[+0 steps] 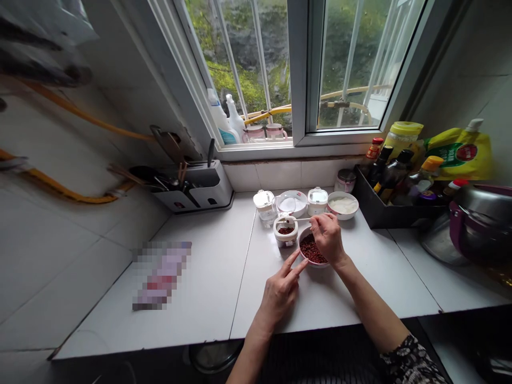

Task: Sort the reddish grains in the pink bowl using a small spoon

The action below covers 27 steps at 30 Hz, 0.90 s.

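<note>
My right hand pinches the handle of a small white spoon, whose other end is over an open seasoning jar. Dark red grains that look like Sichuan peppercorns lie inside this jar. Just right of it stands a pink-rimmed bowl holding more of the same peppercorns, partly hidden below my right hand. My left hand reaches in from the front, two fingers stretched out and touching the bowl's near left rim. The thumb of that hand is hidden.
Behind are a lidded jar, a bowl of white grains, another jar and a bowl of white powder. A utensil holder stands left. Right are a black box of bottles and a metal pot.
</note>
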Each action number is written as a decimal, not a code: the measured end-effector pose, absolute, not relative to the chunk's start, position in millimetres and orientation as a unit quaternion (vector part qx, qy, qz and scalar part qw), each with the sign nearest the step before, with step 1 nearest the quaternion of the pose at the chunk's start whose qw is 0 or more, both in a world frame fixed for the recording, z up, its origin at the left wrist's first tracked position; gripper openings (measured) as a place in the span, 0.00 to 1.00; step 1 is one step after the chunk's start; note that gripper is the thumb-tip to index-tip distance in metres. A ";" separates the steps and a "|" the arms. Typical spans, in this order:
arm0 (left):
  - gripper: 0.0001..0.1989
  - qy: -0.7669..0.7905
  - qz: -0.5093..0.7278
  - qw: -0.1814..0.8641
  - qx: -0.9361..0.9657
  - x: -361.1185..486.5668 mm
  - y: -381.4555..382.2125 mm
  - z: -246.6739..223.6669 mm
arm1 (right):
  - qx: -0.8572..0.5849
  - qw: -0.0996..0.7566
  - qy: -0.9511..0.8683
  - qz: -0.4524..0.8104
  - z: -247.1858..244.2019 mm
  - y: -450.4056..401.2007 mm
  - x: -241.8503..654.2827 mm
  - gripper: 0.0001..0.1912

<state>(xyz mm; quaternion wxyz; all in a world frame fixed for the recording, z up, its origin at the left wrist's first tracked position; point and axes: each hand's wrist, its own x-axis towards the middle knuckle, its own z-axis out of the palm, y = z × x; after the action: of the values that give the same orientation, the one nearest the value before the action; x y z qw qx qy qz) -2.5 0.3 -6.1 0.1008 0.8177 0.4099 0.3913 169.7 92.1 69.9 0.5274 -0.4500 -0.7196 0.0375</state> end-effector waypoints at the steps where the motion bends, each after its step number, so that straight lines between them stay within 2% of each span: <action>1: 0.35 0.410 0.393 0.099 0.817 -2.3 0.4 -6.5 | -0.433 0.507 -0.745 -0.004 69.6 90.5 167.6 0.15; 4: 0.34 0.410 0.396 0.098 0.816 -1.9 0.6 -7.3 | -0.397 0.460 -0.791 -0.075 70.3 87.7 166.7 0.14; 6: 0.34 0.410 0.397 0.099 0.815 -1.8 0.5 -7.2 | -0.390 0.459 -0.794 -0.083 71.9 87.6 170.6 0.13; 13: 0.35 0.409 0.395 0.104 0.816 -2.1 -0.5 -4.0 | -0.453 0.515 -0.727 -0.033 71.9 93.7 200.9 0.16; 23: 0.35 0.408 0.389 0.101 0.820 -3.0 0.2 -5.3 | -0.477 0.413 -0.776 0.014 58.6 96.6 199.7 0.18; 27: 0.35 0.408 0.390 0.096 0.820 -3.0 0.5 -5.1 | -0.488 0.401 -0.774 0.034 58.5 97.0 200.2 0.18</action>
<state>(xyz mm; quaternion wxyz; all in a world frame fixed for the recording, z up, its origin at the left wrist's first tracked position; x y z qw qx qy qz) -3.0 0.5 -5.1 0.0963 0.8200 0.4077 0.3900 200.2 97.0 58.5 0.4014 -0.4883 -0.7742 0.0336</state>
